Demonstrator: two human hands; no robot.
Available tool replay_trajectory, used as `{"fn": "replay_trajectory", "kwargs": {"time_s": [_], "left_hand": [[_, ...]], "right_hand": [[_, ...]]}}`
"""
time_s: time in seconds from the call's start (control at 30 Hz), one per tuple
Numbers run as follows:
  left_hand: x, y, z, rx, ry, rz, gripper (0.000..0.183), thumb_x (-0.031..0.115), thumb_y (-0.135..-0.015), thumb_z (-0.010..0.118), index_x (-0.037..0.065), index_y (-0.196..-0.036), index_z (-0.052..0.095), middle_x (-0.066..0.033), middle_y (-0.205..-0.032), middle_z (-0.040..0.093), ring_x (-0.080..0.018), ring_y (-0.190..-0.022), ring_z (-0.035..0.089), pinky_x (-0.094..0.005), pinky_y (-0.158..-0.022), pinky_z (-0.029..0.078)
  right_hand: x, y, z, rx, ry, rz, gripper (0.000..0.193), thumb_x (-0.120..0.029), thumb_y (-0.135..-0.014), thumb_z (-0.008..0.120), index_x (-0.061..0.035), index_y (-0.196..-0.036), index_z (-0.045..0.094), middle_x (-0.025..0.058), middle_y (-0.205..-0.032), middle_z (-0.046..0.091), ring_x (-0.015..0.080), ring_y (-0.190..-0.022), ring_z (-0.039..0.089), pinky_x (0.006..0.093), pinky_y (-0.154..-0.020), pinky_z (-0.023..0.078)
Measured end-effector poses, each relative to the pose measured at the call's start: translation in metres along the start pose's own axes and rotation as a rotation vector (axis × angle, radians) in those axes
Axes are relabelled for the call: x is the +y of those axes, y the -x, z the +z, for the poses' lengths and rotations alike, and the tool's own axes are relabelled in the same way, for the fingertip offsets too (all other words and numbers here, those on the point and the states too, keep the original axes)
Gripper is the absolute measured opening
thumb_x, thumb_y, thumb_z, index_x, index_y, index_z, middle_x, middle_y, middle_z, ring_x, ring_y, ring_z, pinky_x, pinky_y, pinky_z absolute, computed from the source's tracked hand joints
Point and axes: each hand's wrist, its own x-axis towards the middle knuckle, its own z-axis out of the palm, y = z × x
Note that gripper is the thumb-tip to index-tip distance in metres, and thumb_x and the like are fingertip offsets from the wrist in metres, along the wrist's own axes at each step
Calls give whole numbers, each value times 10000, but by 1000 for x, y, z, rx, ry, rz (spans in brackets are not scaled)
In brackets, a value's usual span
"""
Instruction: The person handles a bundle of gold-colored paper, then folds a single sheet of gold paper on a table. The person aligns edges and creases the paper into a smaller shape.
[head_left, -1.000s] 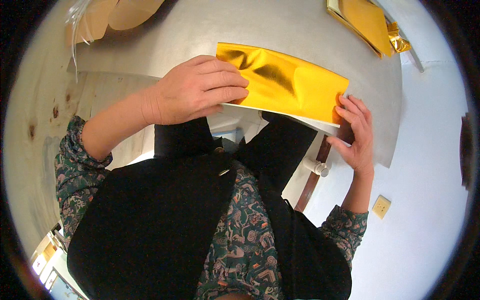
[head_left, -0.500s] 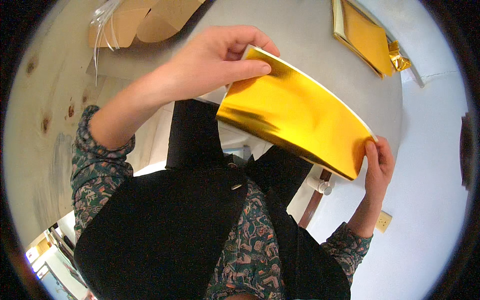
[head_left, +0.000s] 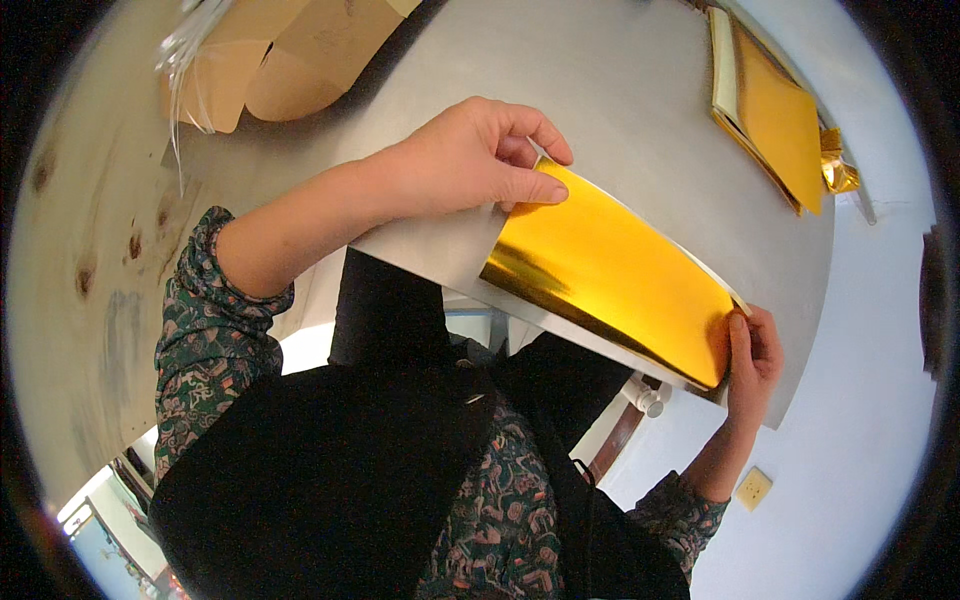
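A rectangular gold foil sheet (head_left: 615, 275) with a pale edge slants in front of me, low over the grey tabletop (head_left: 640, 120) near its front edge. My left hand (head_left: 490, 155) pinches its upper left corner, thumb on the shiny face. At the opposite end, my right hand (head_left: 754, 355) grips the right edge between thumb and fingers. The sheet bows slightly between them. Whether its underside touches the tabletop, I cannot tell.
A stack of gold sheets (head_left: 770, 115) lies at the far right, with crumpled gold foil (head_left: 838, 175) beside it. Brown cardboard (head_left: 310, 60) and clear plastic strips (head_left: 190, 50) sit at the far left. Knotted wood (head_left: 110, 220) spans the left side. A wall outlet (head_left: 754, 489) is at lower right.
Both hands and the gold foil sheet have shifted down and slightly right in the picture. The sheet now looks closer to the tabletop. The view has also moved a little.
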Motion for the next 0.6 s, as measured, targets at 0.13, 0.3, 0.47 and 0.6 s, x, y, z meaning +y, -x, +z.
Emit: {"fn": "replay_trajectory", "kwargs": {"time_s": [0.13, 0.3, 0.47, 0.6], "left_hand": [[7, 2, -14, -40, 197, -186, 196, 182, -949, 784, 102, -1117, 721, 47, -818, 691, -12, -587, 544, -168, -513, 404], [13, 10, -17, 23, 377, -186, 153, 203, -958, 778, 111, -1067, 722, 64, -791, 682, -1, -542, 535, -161, -457, 354], [12, 11, -17, 73, 433, -167, 142, 211, -985, 744, 93, -1060, 720, 53, -743, 667, -10, -534, 548, -167, -444, 358], [12, 16, -18, 49, 433, -123, 161, 221, -1002, 721, 72, -1064, 721, 34, -707, 659, -13, -537, 561, -173, -441, 366]], "right_hand": [[10, -8, 1, 30, -44, -25, 97, -52, -1024, 645, -11, -1105, 678, -25, -906, 612, 44, -800, 528, 200, -720, 413], [8, -2, 4, 57, -140, 24, 96, -44, -1012, 653, -25, -1103, 680, -37, -918, 599, 43, -782, 504, 198, -717, 403], [4, 1, 3, 100, -178, 38, 112, -79, -1008, 661, -27, -1106, 671, -36, -914, 584, 46, -766, 495, 193, -699, 386], [5, 5, 3, 117, -218, -8, 127, -117, -1019, 653, -18, -1099, 662, -16, -922, 596, 52, -765, 503, 197, -689, 380]]}}
